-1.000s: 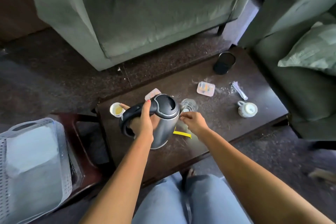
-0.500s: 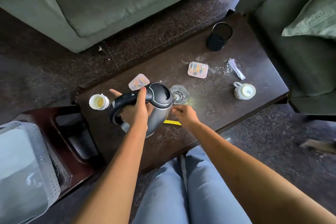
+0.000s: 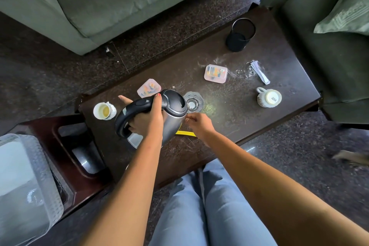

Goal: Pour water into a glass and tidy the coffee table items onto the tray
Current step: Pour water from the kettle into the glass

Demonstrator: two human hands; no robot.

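Your left hand [image 3: 148, 122] grips the tilted kettle [image 3: 173, 103] mid-frame, beside the glass [image 3: 195, 102]. Your right hand [image 3: 200, 126] curls just below it; its hold is unclear.

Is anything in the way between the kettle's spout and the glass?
Nothing visible. The kettle, gripped by the left hand, has its spout at the glass rim; the right hand sits beside the glass, not over it.

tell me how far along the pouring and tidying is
Nothing looks finished. In hand: the left hand grips the kettle, tipped with its spout at the glass; the right hand is beside the glass. Left: the used cup, the second cup, the near box, the far box and the folded paper lie loose on the coffee table.
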